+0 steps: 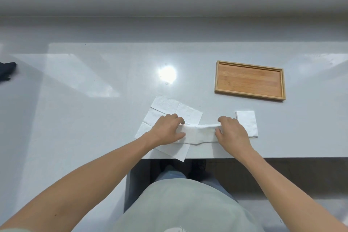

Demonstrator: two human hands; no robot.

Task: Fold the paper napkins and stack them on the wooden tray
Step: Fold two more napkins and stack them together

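A white paper napkin (199, 134), folded into a long strip, lies near the table's front edge. My left hand (166, 130) pinches its left end and my right hand (232, 131) pinches its right end, fingers curled over the far edge. Beneath my left hand lies an unfolded white napkin (169, 108), spread flat with crease lines, one corner hanging over the table edge. A small folded napkin (247, 123) sits just right of my right hand. The wooden tray (218, 77) stands farther back on the right with nothing in it.
The white glossy table (94, 118) has its front edge just below the napkins. A dark object (6, 70) lies at the far left edge. A bright light reflection shows mid-table. My legs and the floor are seen below the edge.
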